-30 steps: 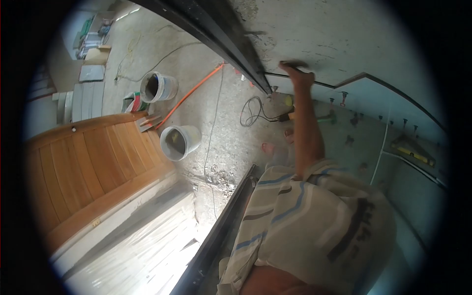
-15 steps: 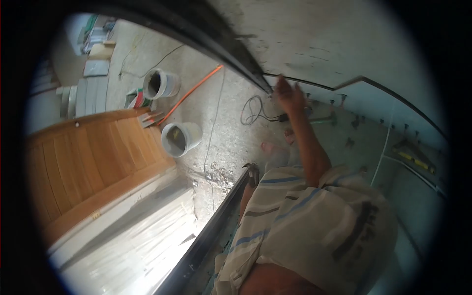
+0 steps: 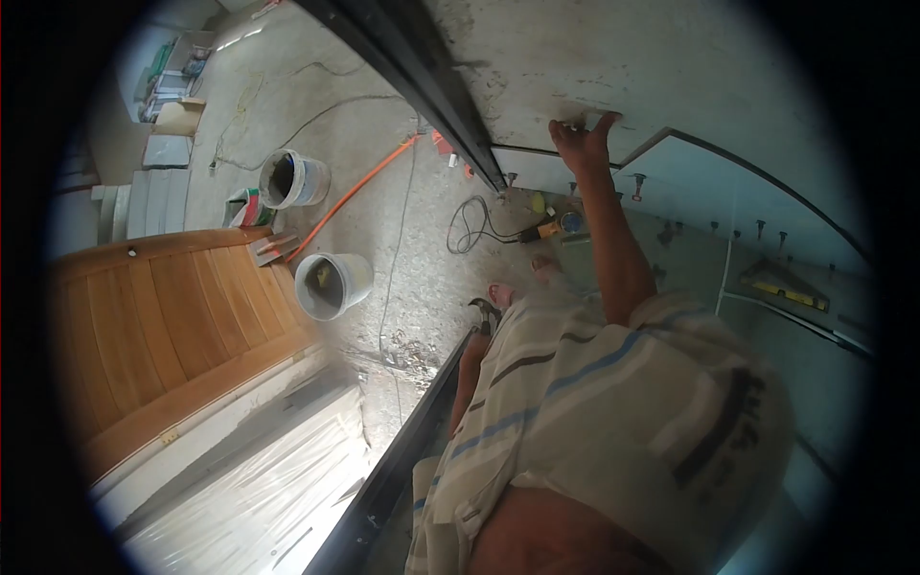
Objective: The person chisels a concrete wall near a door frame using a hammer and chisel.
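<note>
A hammer (image 3: 486, 312) with a dark metal head is in my left hand (image 3: 478, 343), low beside the striped shirt and a dark metal frame edge. The fingers of that hand are wrapped round the handle, mostly hidden. My right hand (image 3: 583, 149) reaches up to the rough grey wall (image 3: 661, 67), its fingers apart at the surface. Something pale shows by its fingertips; I cannot make out what it is. Just below runs the dark upper edge of a pale blue panel (image 3: 714, 177), with several small knob-like pieces (image 3: 638, 187) along its foot.
A yellow power tool (image 3: 548, 230) with a coiled cord lies by my feet. Two buckets (image 3: 331, 287) and an orange hose (image 3: 355, 196) are further left. A wooden door panel (image 3: 182, 335) lies left. A dark post (image 3: 412, 77) stands close ahead. A yellow level (image 3: 791, 295) is at right.
My right hand has moved up and right, from beside the panel's edge to the wall above it. The hammer stays in my left hand. The view has shifted slightly.
</note>
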A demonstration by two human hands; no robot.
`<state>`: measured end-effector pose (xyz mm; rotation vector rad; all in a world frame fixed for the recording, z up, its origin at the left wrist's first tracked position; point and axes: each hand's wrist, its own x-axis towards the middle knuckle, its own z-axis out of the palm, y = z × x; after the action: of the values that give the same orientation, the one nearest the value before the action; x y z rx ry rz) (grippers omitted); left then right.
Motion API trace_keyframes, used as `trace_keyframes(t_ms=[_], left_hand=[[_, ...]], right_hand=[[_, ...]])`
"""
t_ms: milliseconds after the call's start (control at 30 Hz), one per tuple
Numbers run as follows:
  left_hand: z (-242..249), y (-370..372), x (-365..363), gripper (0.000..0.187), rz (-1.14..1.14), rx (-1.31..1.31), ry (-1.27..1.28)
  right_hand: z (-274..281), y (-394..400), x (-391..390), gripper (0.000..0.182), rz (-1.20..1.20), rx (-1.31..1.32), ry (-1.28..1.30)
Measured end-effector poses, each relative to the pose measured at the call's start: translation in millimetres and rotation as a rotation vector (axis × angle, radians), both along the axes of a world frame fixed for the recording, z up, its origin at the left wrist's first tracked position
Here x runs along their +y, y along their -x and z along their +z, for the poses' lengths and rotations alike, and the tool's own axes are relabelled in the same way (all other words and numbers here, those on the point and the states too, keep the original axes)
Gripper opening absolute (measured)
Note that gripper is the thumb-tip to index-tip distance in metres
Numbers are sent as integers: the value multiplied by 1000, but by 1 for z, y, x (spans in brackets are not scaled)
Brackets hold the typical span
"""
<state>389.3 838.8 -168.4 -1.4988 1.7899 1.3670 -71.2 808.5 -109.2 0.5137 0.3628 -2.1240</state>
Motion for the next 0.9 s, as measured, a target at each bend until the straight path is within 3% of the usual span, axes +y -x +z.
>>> trace_keyframes(t_ms=[67,133,233,300,400,567,633,733,900], left_hand=[[-9,-9,10,29,2,26,-12],[-13,-11,12,29,1,57,-13],[-17,-13,7,29,-8,100,-5],[-16,-3,1,29,-18,140,1],[-28,-2,4,29,0,184,-10],[-38,-14,24,30,72,214,-44],[-36,-13,18,30,111,229,-31],[-40,-21,17,30,166,232,-21],[-53,-41,30,30,209,203,-44]], right_hand=[[7,-6,-3,109,-6,86,-97],[16,-24,-26,103,152,228,-182],[41,-58,-70,106,232,285,-177],[46,-68,-100,97,295,322,-242],[82,-85,-112,99,195,226,-434],[44,-61,-112,98,285,312,-239],[61,-77,-104,92,270,358,-444],[59,-102,-83,86,424,556,-468],[45,-111,-79,75,469,656,-539]])
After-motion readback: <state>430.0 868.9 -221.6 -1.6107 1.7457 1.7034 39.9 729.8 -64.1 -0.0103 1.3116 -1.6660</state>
